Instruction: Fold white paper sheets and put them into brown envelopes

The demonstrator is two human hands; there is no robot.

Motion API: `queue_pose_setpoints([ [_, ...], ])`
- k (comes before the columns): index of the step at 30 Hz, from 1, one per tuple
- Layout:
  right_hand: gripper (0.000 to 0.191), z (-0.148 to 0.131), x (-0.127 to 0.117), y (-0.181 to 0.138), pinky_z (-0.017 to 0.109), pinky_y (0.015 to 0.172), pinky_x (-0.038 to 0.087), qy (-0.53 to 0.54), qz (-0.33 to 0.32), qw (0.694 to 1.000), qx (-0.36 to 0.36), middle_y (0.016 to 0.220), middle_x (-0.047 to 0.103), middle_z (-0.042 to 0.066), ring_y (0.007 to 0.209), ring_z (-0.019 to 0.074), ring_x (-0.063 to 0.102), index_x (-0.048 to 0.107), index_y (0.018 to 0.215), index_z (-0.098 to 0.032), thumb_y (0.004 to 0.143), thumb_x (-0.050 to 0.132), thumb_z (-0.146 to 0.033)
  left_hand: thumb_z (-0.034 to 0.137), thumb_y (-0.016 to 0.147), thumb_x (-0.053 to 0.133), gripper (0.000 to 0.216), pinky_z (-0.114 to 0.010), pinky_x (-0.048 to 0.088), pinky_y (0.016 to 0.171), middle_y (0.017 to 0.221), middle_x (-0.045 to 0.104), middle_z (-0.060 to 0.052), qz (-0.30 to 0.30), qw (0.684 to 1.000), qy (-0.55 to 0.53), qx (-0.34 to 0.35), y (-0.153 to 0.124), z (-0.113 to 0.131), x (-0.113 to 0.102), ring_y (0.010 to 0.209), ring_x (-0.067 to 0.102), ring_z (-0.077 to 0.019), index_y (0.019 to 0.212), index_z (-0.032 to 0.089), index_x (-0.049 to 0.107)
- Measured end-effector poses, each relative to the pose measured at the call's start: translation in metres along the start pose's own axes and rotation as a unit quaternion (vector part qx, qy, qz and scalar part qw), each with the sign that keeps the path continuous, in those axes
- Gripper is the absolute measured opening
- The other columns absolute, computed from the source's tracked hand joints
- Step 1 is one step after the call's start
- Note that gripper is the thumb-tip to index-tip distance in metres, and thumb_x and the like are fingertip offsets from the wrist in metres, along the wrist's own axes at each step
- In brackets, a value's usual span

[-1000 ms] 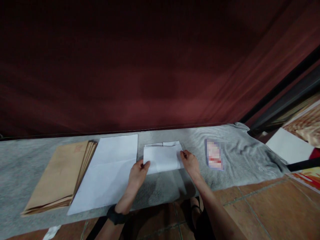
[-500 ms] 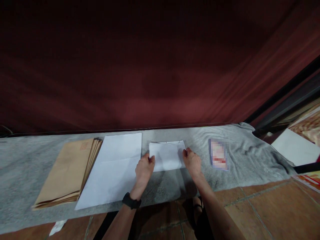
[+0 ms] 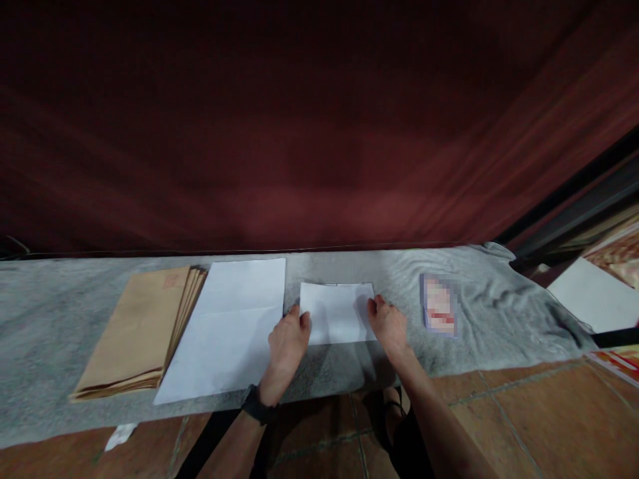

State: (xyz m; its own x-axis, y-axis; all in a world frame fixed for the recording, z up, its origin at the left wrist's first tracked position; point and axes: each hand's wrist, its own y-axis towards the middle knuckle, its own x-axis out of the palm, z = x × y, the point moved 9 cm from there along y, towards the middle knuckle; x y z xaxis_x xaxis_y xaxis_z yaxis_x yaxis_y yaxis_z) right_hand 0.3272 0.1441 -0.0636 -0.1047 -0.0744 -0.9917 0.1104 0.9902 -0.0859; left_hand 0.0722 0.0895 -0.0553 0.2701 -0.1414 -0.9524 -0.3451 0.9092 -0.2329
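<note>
A folded white sheet of paper [image 3: 340, 314] is held between my two hands over the grey cloth. My left hand [image 3: 289, 337], with a black band on its wrist, pinches the sheet's left edge. At the right edge, my right hand [image 3: 389, 324] grips it between thumb and fingers. Left of my left hand lies a larger stack of white paper [image 3: 233, 326] with a crease across it. Beyond that is a fanned pile of brown envelopes [image 3: 137, 326] with a red printed mark. To the right of my right hand rests a small blurred packet [image 3: 440, 306].
A grey cloth [image 3: 499, 319] covers the long surface, wrinkled at the right. Behind it hangs a dark red curtain [image 3: 319, 166]. A white board [image 3: 594, 296] stands at the right. A white scrap [image 3: 120, 436] lies on the tiled floor [image 3: 519, 419].
The folded paper's top layers now look more evenly lined up, and it lies flatter. Both hands keep their hold at its sides. The view has shifted slightly.
</note>
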Motion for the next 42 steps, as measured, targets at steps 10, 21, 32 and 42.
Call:
queue_pose_setpoints([
  [10, 0.030, -0.001, 0.001, -0.003, 0.031, 0.068, 0.048, -0.027, 0.044, 0.999, 0.011, 0.084, 0.075, 0.010, 0.077, 0.0250, 0.074, 0.062, 0.113, -0.016, 0.106, 0.038, -0.032, 0.035, 0.103, 0.038, 0.036, -0.035, 0.053, 0.073, 0.093, 0.077, -0.015, 0.030, 0.999, 0.036, 0.002, 0.002, 0.006, -0.002, 0.091, 0.076, -0.0302, 0.123, 0.016, 0.062],
  [21, 0.045, -0.064, -0.002, -0.025, 0.042, 0.109, 0.041, 0.113, 0.154, 0.953, -0.235, 0.148, 0.054, 0.016, 0.134, 0.0272, 0.050, 0.049, 0.145, -0.012, 0.104, 0.038, -0.027, 0.033, 0.104, 0.035, 0.038, -0.037, 0.053, 0.072, 0.088, 0.076, -0.017, 0.040, 0.998, 0.050, 0.023, 0.001, 0.013, -0.001, 0.088, 0.075, -0.0321, 0.124, 0.013, 0.059],
  [32, 0.053, -0.085, 0.026, -0.038, 0.047, 0.122, 0.026, 0.080, 0.130, 0.952, -0.265, 0.160, 0.039, 0.013, 0.149, 0.0276, 0.035, 0.041, 0.153, -0.011, 0.107, 0.036, -0.034, 0.025, 0.102, 0.033, 0.039, -0.044, 0.047, 0.099, 0.119, 0.068, -0.020, 0.176, 0.976, 0.050, 0.121, -0.009, 0.040, -0.014, 0.114, 0.063, -0.0315, 0.125, 0.009, 0.059],
  [42, 0.057, -0.087, 0.032, -0.039, 0.049, 0.123, 0.026, 0.033, 0.130, 0.949, -0.285, 0.162, 0.035, 0.015, 0.151, 0.0274, 0.031, 0.033, 0.157, -0.011, 0.100, 0.037, -0.016, 0.047, 0.105, 0.029, 0.063, -0.047, 0.028, 0.123, 0.157, 0.044, -0.016, 0.150, 0.948, -0.051, 0.274, -0.006, 0.094, 0.037, 0.149, 0.036, -0.0270, 0.153, 0.008, 0.039],
])
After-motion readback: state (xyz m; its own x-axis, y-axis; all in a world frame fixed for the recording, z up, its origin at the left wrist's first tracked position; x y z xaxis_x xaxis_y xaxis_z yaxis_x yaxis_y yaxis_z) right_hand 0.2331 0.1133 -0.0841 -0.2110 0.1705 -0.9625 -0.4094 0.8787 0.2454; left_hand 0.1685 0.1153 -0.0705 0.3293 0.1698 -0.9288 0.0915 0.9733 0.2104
